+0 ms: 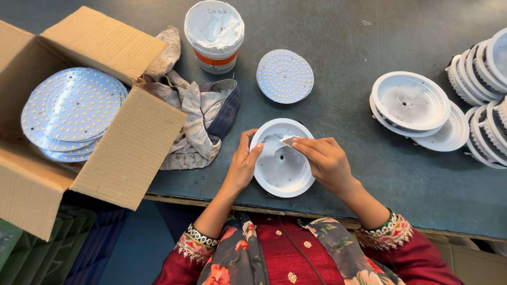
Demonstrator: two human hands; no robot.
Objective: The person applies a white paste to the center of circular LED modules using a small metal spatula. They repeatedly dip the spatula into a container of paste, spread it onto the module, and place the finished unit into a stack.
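Observation:
A round white lamp housing (280, 169) lies open side up near the table's front edge, smeared inside with white paste. My left hand (244, 164) grips its left rim. My right hand (325, 161) pinches a small white spreader piece (288, 140) against the housing's upper inner face. Behind it lies a round LED disc (284, 76) dotted with small chips. A white paste tub (214, 34) stands farther back.
An open cardboard box (127, 153) at left holds a stack of LED discs (71, 113). A crumpled rag (198, 119) lies beside it. Two stacked housings (414, 108) and rows of more housings (483, 68) fill the right side. The table (359, 31) is dark green.

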